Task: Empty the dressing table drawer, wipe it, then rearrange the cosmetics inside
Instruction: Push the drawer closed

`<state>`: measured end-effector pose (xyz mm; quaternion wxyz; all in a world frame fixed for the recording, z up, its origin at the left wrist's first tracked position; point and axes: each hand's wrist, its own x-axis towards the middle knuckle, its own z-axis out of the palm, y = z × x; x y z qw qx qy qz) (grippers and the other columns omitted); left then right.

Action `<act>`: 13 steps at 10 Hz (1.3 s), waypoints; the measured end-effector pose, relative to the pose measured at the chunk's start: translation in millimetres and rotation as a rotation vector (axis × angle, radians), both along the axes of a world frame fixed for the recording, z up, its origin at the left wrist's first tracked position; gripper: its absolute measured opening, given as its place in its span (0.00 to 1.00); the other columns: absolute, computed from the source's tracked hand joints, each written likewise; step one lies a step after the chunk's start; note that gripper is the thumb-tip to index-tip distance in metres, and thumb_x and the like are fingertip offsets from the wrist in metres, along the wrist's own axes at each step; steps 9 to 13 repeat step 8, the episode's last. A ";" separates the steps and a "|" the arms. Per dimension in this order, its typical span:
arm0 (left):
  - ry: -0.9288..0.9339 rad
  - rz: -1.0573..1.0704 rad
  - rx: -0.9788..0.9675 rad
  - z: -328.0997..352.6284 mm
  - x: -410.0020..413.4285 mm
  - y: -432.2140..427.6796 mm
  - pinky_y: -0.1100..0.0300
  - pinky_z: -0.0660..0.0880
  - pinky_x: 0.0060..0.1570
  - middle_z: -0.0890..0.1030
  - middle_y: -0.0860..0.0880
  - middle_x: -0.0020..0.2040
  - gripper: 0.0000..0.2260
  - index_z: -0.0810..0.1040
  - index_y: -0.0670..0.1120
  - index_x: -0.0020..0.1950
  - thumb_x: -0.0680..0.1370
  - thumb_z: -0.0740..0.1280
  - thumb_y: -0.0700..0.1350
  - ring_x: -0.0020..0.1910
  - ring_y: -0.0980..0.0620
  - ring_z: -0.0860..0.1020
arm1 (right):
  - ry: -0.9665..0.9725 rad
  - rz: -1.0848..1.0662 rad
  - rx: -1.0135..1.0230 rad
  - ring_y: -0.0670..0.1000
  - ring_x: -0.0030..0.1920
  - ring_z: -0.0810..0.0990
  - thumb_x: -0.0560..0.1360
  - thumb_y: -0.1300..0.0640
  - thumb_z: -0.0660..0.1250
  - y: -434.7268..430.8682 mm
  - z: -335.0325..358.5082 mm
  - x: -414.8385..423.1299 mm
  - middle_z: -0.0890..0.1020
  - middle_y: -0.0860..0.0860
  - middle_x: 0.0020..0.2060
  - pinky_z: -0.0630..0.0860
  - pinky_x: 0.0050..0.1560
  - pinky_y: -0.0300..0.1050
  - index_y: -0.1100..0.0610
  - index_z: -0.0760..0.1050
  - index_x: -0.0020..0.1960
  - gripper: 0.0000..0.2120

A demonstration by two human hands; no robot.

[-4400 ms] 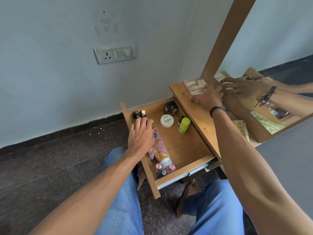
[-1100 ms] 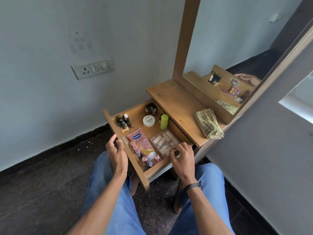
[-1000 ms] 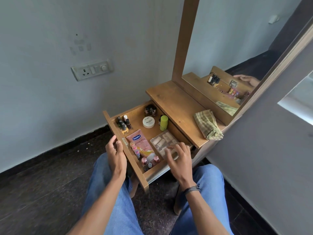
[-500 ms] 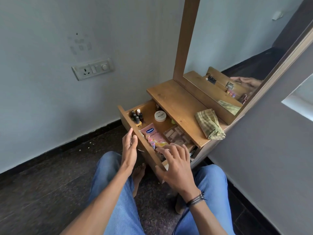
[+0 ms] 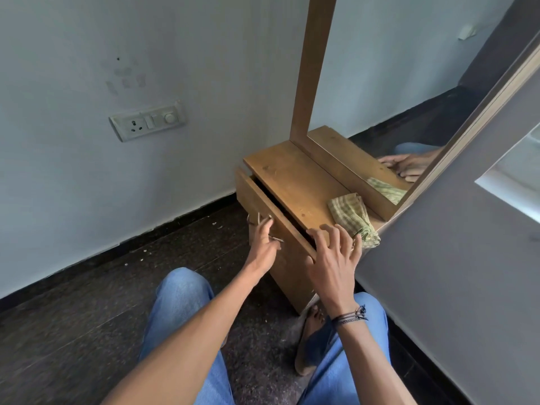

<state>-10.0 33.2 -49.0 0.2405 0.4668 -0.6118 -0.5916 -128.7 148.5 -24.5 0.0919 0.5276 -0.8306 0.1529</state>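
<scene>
Dressing table point(image 5: 292, 182) sits centre frame, its mirror point(image 5: 409, 83) rising behind it toward the upper right. Cloth point(image 5: 350, 217) lies on the top's right end. Drawer point(image 5: 254, 200) just under the top, socket point(image 5: 147, 123) away upper left.

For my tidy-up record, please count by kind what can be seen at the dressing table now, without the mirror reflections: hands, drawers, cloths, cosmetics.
Hands: 2 (left hand, right hand)
Drawer: 1, almost shut
Checked cloth: 1, on the table top
Cosmetics in view: 0
Total: 4
</scene>
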 end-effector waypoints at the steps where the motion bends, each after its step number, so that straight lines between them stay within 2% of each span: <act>1: -0.075 -0.108 0.003 -1.9 -14.5 -0.1 0.59 0.55 0.73 0.53 0.51 0.82 0.32 0.55 0.49 0.82 0.80 0.60 0.34 0.80 0.52 0.53 | 0.061 -0.031 0.007 0.58 0.73 0.66 0.65 0.62 0.75 -5.6 3.0 -10.9 0.72 0.51 0.67 0.47 0.78 0.68 0.49 0.74 0.67 0.31; 3: -0.129 -0.132 0.031 -0.9 -33.1 -2.5 0.65 0.55 0.65 0.55 0.51 0.82 0.31 0.54 0.48 0.82 0.81 0.59 0.35 0.80 0.51 0.55 | 0.149 -0.057 0.007 0.59 0.72 0.68 0.62 0.62 0.77 -9.3 1.0 -26.1 0.74 0.52 0.66 0.48 0.77 0.70 0.50 0.74 0.67 0.34; 4: -0.133 -0.142 0.057 -2.7 -33.6 -3.0 0.61 0.56 0.70 0.57 0.51 0.81 0.32 0.55 0.50 0.82 0.80 0.59 0.34 0.79 0.50 0.56 | 0.176 -0.063 0.019 0.59 0.72 0.69 0.63 0.61 0.76 -10.5 -5.4 -25.7 0.74 0.53 0.66 0.47 0.77 0.71 0.51 0.75 0.67 0.32; 5: -0.145 -0.125 0.073 1.1 -32.8 -2.7 0.51 0.61 0.76 0.62 0.49 0.79 0.32 0.56 0.51 0.81 0.79 0.60 0.36 0.78 0.48 0.61 | 0.184 -0.073 -0.002 0.59 0.72 0.68 0.63 0.63 0.75 -13.1 -10.3 -22.7 0.74 0.53 0.66 0.47 0.76 0.72 0.52 0.75 0.65 0.31; 6: -0.165 -0.179 0.051 8.9 -29.9 -2.3 0.51 0.60 0.77 0.60 0.49 0.80 0.32 0.54 0.52 0.82 0.80 0.59 0.37 0.79 0.48 0.60 | 0.176 -0.070 -0.008 0.59 0.73 0.67 0.64 0.65 0.73 -13.1 -7.6 -16.3 0.74 0.54 0.66 0.49 0.76 0.74 0.52 0.75 0.65 0.30; 7: -0.306 -0.234 -0.059 16.4 -28.7 -5.8 0.51 0.59 0.75 0.50 0.50 0.83 0.32 0.51 0.47 0.83 0.80 0.58 0.35 0.81 0.47 0.54 | 0.151 -0.032 -0.029 0.58 0.75 0.66 0.66 0.60 0.75 -4.6 3.4 -12.0 0.73 0.53 0.67 0.46 0.76 0.73 0.50 0.75 0.66 0.30; 8: -0.442 -0.063 -0.267 29.6 -22.7 7.4 0.50 0.73 0.62 0.48 0.56 0.82 0.31 0.53 0.47 0.81 0.79 0.59 0.37 0.75 0.44 0.67 | 0.106 -0.024 -0.117 0.57 0.75 0.65 0.68 0.52 0.76 11.9 19.5 -9.6 0.73 0.50 0.66 0.44 0.78 0.70 0.48 0.76 0.66 0.27; 13: -0.442 -0.063 -0.267 29.6 -22.7 7.4 0.50 0.73 0.62 0.48 0.56 0.82 0.31 0.53 0.47 0.81 0.79 0.59 0.37 0.75 0.44 0.67 | 0.106 -0.024 -0.117 0.57 0.75 0.65 0.68 0.52 0.76 11.9 19.5 -9.6 0.73 0.50 0.66 0.44 0.78 0.70 0.48 0.76 0.66 0.27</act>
